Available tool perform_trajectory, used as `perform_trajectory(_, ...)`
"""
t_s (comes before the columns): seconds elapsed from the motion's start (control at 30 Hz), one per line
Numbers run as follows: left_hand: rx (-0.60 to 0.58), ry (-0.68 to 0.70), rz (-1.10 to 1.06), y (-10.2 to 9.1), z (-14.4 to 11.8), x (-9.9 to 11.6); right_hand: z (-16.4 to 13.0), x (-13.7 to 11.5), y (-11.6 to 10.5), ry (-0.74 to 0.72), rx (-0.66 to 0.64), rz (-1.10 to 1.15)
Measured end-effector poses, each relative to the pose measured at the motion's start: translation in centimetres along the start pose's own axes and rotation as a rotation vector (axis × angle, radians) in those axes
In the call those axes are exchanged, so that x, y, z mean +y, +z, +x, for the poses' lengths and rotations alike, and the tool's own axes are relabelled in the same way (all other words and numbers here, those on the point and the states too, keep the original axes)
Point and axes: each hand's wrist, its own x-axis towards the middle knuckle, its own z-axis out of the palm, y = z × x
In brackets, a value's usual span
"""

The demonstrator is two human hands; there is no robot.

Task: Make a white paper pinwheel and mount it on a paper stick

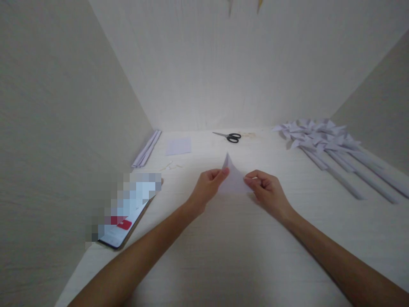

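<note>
A white sheet of paper (234,181), bent into a roughly triangular shape with its tip pointing up, is held above the middle of the table. My left hand (209,185) pinches its left side, thumb in front. At the lower right corner, the fingers of my right hand (266,187) are closed on the paper. Beyond the paper lie scissors (228,136) with black handles, blades pointing left. A flat square of paper (178,146) rests to their left.
Several white paper pinwheels (316,134) on rolled paper sticks are piled at the right. Rolled paper tubes (147,149) lie along the left wall. A phone (128,217) leans there, its screen lit. Small paper scraps (171,165) lie near the square.
</note>
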Motion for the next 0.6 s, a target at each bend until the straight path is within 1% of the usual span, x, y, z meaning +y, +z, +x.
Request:
perform_trajectory(0.1,0.083,0.037,-0.031,0.7,-0.6,-0.4,-0.2,0.0,0.4,0.012,-0.014,0.005)
perform_trajectory(0.2,0.164,0.085,-0.122,0.9,-0.9,-0.8,-0.3,0.1,0.7,0.028,0.023,-0.008)
perform_trajectory(0.27,0.192,0.054,-0.157,1.1,-1.0,-1.3,-0.4,0.2,0.9,0.033,0.021,-0.016)
perform_trajectory(0.33,0.226,-0.009,-0.169,1.2,-1.1,-1.8,-0.4,0.2,1.0,0.033,-0.021,-0.029)
perform_trajectory(0.4,0.272,-0.022,-0.159,1.3,-1.0,-2.2,-0.4,0.2,1.0,0.023,-0.072,-0.05)
perform_trajectory(0.53,0.307,0.062,-0.127,1.2,-0.8,-2.6,-0.3,0.0,0.6,-0.008,-0.164,-0.068)
perform_trajectory(0.6,0.351,0.085,-0.151,1.0,-0.7,-2.8,-0.2,0.0,0.2,-0.017,-0.193,-0.087)
